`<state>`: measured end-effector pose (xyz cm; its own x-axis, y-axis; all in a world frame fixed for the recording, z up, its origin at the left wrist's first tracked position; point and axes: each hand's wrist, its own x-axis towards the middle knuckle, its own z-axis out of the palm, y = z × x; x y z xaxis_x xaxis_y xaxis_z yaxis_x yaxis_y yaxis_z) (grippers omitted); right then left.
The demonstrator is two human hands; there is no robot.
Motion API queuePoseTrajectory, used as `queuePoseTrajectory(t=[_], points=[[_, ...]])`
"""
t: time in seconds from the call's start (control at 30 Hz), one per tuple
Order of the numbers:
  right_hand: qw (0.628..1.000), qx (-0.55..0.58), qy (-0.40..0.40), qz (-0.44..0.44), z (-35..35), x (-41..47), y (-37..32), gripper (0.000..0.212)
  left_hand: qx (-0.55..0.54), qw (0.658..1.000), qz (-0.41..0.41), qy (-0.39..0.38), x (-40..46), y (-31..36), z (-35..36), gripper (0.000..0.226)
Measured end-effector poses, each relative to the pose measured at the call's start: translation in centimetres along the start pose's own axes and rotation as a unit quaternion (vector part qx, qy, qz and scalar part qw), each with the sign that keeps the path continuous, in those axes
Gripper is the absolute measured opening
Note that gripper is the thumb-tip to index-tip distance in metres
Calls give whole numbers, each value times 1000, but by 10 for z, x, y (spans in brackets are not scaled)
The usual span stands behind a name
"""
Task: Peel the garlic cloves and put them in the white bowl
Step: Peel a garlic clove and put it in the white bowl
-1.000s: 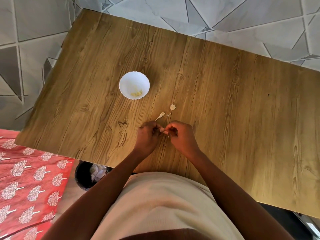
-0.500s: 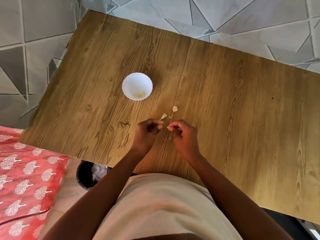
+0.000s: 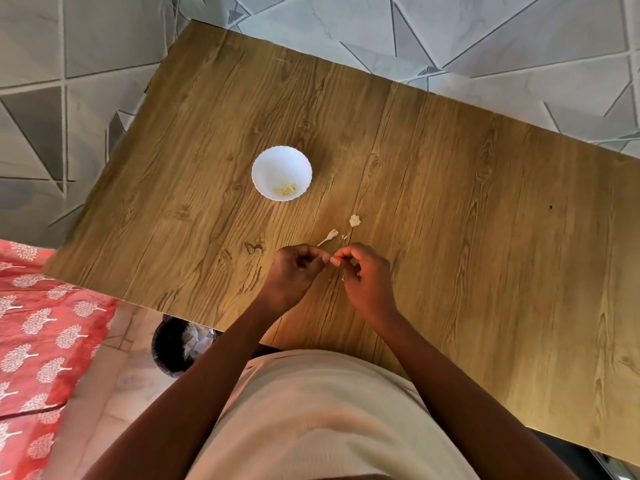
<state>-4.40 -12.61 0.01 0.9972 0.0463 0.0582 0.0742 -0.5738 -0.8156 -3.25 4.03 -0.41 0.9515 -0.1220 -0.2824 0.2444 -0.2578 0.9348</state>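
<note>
Both hands sit just below the white bowl [image 3: 281, 173] on the tabletop [image 3: 450, 188], left hand [image 3: 294, 271] and right hand [image 3: 363, 278] curled and pinching a tiny garlic clove [image 3: 335, 260] between their fingertips, peeled bits already in the bowl.

A small pale garlic clove [image 3: 335, 260] is pinched between the fingertips of both hands. A round white bowl [image 3: 266, 168] with a scalloped rim, holding peeled yellowish cloves [image 3: 286, 190], is seen upright beyond the left hand [image 3: 294, 271].
</note>
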Motion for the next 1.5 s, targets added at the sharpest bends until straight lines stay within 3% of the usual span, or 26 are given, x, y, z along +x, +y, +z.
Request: queuePoseTrajectory(t=[0.17, 0.43, 0.77, 0.93, 1.17, 1.3, 1.5], points=[[990, 67, -17, 120, 4, 4, -8, 7, 68, 995, 62, 23, -6, -4, 6, 8], [921, 249, -44, 297, 7, 13, -22, 21, 139, 980, 133, 59, -12, -3, 11, 8], [906, 278, -41, 317, 6, 9, -22, 25, 126, 981, 117, 85, -10, -6, 7, 8], [921, 264, -43, 283, 8, 7, -15, 26, 97, 987, 100, 81, -11, -3, 7, 15], [946, 207, -73, 237, 11, 2, -7, 22, 83, 990, 72, 86, -10, -1, 6, 6], [976, 123, -77, 162, 11, 2, -7, 13, 74, 991, 46, 99, -9, -1, 7, 6], [998, -28, -35, -48, -1, 3, -2, 8, 24, 996, -15, 86, -5, 5, 6, 13]])
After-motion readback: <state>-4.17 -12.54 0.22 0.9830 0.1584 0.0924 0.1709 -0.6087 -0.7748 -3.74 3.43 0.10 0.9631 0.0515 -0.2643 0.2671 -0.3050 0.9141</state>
